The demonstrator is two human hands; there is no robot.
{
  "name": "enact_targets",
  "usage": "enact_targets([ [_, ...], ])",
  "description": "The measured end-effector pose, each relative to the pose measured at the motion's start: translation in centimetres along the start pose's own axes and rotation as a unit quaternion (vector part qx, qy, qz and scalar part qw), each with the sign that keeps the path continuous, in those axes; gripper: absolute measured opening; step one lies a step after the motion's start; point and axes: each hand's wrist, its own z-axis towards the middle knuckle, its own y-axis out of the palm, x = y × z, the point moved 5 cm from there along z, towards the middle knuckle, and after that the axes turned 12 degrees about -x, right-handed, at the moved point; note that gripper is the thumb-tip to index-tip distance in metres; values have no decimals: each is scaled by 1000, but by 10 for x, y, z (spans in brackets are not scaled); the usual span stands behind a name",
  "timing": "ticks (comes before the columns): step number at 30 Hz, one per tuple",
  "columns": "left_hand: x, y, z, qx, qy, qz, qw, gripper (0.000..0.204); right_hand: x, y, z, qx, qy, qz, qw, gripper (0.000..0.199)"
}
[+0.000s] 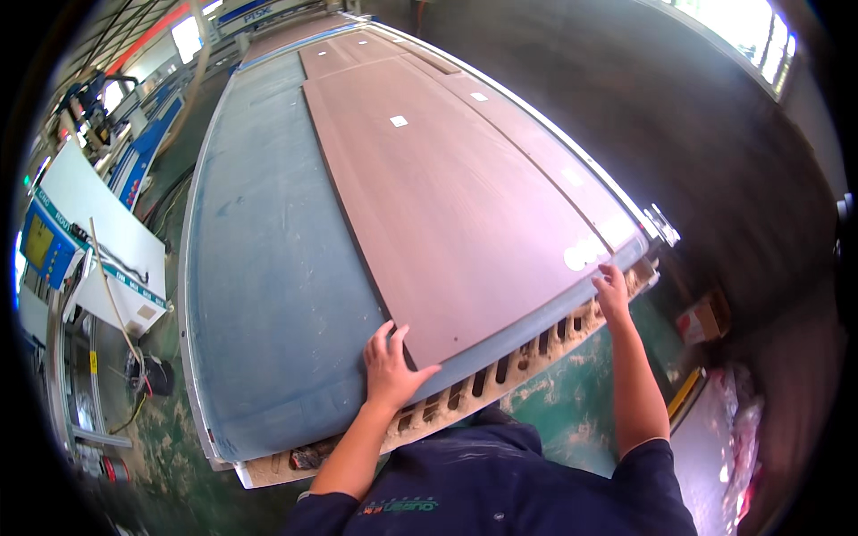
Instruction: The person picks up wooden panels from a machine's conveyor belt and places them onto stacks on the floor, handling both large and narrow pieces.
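Observation:
A long brown panel [447,196] lies flat on a grey machine bed [268,259], its near end facing me. My left hand [391,368] grips the panel's near left corner, with the fingers along the left edge and the thumb stretched out at the front edge. At the panel's near right corner is my right hand [611,293]. Its fingers and thumb are apart and rest by the front edge, beside some white stickers [585,254]. A narrow brown strip [545,161] lies along the panel's right side.
A slotted, dust-covered ledge [487,380] runs below the bed's front edge. At left stands a white control cabinet [107,232] with a blue control panel [46,246]. A cardboard box [704,317] sits on the green floor at right, near plastic-wrapped material [737,429].

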Motion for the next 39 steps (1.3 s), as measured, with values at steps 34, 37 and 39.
enact_targets([
  [34,16,21,-59,139,-198,-266,933,61,12,11,106,-196,45,61,978,54],
  [37,13,19,-66,158,-212,-246,933,58,5,13,92,-203,48,87,974,55],
  [39,11,17,-68,181,-209,-246,929,56,10,17,92,-204,40,101,973,54],
])
